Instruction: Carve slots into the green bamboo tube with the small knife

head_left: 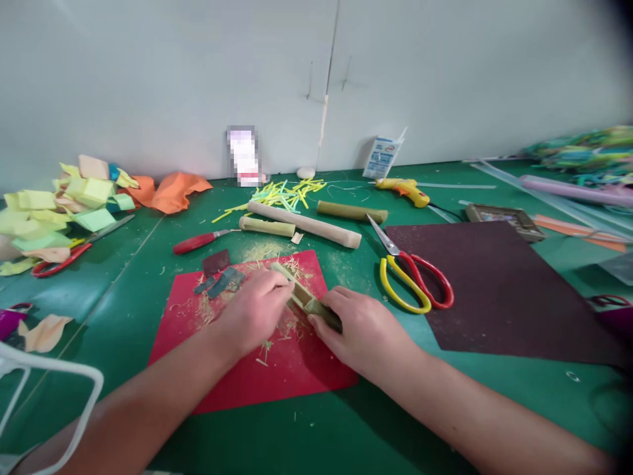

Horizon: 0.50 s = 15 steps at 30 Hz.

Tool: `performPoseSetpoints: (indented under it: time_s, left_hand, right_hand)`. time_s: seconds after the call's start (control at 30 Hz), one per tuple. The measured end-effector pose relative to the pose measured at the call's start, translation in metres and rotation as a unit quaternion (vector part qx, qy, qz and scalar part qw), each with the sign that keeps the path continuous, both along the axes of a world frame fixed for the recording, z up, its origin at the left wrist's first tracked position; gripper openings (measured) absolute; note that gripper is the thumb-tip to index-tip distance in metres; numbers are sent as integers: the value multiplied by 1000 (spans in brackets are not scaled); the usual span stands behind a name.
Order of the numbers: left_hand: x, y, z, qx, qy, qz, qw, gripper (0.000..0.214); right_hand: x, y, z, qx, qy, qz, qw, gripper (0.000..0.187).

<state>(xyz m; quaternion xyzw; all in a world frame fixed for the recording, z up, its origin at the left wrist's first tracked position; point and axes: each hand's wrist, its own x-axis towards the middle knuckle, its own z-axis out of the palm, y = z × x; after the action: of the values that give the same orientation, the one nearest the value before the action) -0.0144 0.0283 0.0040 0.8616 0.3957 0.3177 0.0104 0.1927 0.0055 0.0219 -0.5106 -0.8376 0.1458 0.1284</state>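
Note:
A bamboo tube [302, 295] with a long opening cut in its upper side lies slanted over a red sheet [277, 389]. The fingers of my left hand [260, 300] are closed at the tube's far part, by the edge of the opening; whether they also hold something small is hidden. Around the near end wraps my right hand [363, 323]. Pale shavings [291, 267] litter the sheet about the tube. Dark sandpaper pieces [226, 282] lie just beyond my left hand. A red-handled carving tool [200, 242] rests farther back.
Behind the sheet lie a pale stick [306, 224] and more bamboo pieces [352, 211]. Scissors [415, 277] rest at the right, partly over a dark brown sheet [494, 290]. A yellow glue gun [403, 191], a phone [243, 155] and folded papers [64, 204] are farther off.

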Motion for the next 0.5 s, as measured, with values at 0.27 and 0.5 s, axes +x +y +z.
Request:
performPoseSetpoints:
  time_s: [0.27,0.5]
  left_hand:
    - [0,1,1,-1,-11,2,1000,15]
    - [-2,3,0,5,-18,1,1000,16]
  right_hand:
    - [0,0,1,-4,-2,-3,1000,18]
    - [0,0,1,-3,5,-2,1000,19]
